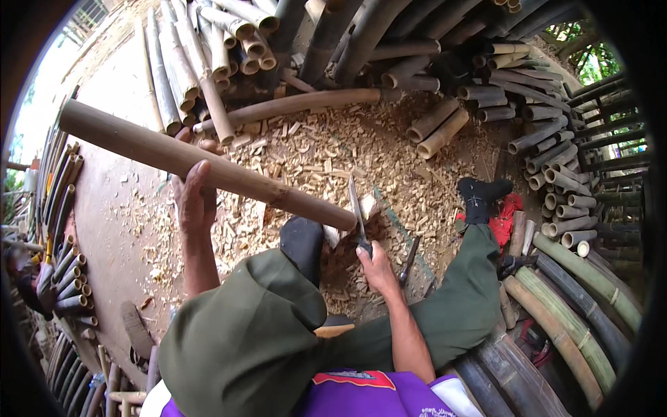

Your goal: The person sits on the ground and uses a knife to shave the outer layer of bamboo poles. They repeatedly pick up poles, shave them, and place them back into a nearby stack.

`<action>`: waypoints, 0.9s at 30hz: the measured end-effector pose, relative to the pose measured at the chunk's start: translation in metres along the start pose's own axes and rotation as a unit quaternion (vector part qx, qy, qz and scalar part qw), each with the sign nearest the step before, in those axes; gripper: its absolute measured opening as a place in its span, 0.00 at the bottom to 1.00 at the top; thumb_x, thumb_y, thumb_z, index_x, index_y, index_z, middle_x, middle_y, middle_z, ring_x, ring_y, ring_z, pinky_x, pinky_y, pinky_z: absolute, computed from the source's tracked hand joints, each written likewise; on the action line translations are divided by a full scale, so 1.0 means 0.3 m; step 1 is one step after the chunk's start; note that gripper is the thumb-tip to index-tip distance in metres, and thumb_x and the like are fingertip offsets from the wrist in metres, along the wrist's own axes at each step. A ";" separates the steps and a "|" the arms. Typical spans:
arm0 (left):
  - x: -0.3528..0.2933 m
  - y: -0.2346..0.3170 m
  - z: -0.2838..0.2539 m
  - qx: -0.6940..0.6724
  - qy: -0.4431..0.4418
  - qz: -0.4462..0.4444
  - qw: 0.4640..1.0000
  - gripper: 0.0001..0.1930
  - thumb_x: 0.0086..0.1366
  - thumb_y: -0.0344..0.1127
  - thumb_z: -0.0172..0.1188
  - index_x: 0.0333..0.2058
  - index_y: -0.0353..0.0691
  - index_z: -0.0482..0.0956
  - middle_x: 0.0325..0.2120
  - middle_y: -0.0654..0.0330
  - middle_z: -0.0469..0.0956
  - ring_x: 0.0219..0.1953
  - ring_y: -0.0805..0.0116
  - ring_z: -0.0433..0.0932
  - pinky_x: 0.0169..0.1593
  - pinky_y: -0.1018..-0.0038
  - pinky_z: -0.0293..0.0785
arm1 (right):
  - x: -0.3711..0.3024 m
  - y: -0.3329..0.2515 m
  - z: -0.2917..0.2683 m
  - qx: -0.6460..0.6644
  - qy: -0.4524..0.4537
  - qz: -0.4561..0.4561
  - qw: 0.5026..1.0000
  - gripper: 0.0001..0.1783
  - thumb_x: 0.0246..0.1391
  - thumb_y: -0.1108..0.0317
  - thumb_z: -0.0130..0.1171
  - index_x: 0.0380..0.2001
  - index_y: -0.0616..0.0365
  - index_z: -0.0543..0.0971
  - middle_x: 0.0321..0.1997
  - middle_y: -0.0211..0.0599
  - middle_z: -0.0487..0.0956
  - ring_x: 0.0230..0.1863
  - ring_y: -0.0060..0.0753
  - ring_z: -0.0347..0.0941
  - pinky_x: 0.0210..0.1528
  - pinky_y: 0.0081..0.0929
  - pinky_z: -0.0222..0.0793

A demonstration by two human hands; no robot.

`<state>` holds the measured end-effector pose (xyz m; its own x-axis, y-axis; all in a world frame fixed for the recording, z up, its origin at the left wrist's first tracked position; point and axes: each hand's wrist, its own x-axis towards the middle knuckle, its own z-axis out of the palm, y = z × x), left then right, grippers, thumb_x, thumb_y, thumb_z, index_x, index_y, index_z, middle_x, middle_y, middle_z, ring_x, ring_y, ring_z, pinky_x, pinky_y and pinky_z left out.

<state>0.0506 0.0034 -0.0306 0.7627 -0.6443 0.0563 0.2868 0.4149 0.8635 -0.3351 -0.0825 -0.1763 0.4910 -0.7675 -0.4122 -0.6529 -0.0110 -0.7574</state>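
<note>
My left hand [196,191] is wrapped round a long brown bamboo pole [229,172], gripping it from below near its middle. The pole slants from the upper left down toward the centre, its near end beside my dark-shod foot [303,243]. In my right hand [377,267] is a knife [356,203], held by its dark handle, the blade pointing up and away. That blade stands right at the pole's lower end; whether it touches the bamboo I cannot tell. Below the pole's end lies a pale piece [369,206], partly hidden.
Wood chips [306,160] cover the ground. Another dark-handled tool [410,260] lies right of my right hand. Cut bamboo tubes [438,128] and stacked poles [566,201] ring the area. A curved bamboo pole [299,102] lies beyond the chips; a sandal [137,330] is at left.
</note>
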 end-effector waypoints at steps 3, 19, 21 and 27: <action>-0.012 -0.141 -0.243 0.015 0.172 -0.054 0.983 0.37 0.62 0.28 0.72 0.66 0.37 0.61 0.52 0.51 0.76 0.54 0.57 0.78 0.55 0.51 0.80 | -0.029 0.066 0.062 0.079 -0.013 0.058 0.995 0.25 0.70 0.50 0.55 0.50 0.63 0.70 0.29 0.45 0.78 0.28 0.44 0.78 0.33 0.40 0.73; -0.183 -0.312 -0.225 0.761 -0.053 0.106 0.637 0.40 0.44 0.24 0.70 0.61 0.41 0.69 0.57 0.48 0.69 0.66 0.49 0.64 0.67 0.56 0.61 | -0.036 0.020 0.136 0.367 0.101 0.083 0.921 0.19 0.71 0.53 0.55 0.49 0.58 0.70 0.24 0.32 0.71 0.19 0.24 0.70 0.19 0.25 0.70; -0.064 -0.358 -0.330 0.829 -0.092 0.086 0.545 0.40 0.44 0.24 0.69 0.61 0.43 0.69 0.58 0.46 0.70 0.65 0.45 0.65 0.68 0.55 0.60 | -0.016 0.040 0.118 0.354 0.103 0.081 0.926 0.19 0.70 0.52 0.56 0.49 0.57 0.70 0.25 0.31 0.71 0.19 0.23 0.69 0.19 0.25 0.70; 0.089 -0.332 -0.378 0.777 -0.221 0.085 0.583 0.23 0.50 0.29 0.70 0.48 0.42 0.79 0.43 0.54 0.77 0.50 0.51 0.76 0.56 0.59 0.69 | -0.037 0.043 0.122 0.261 0.105 0.064 0.957 0.20 0.69 0.51 0.57 0.46 0.58 0.72 0.25 0.31 0.73 0.18 0.26 0.73 0.21 0.28 0.72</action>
<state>0.1081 0.0177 -0.1719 0.3817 -0.9237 0.0337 -0.9048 -0.3660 0.2178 -0.3279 -0.0508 -0.2001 0.2634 -0.8543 -0.4480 -0.2952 0.3707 -0.8806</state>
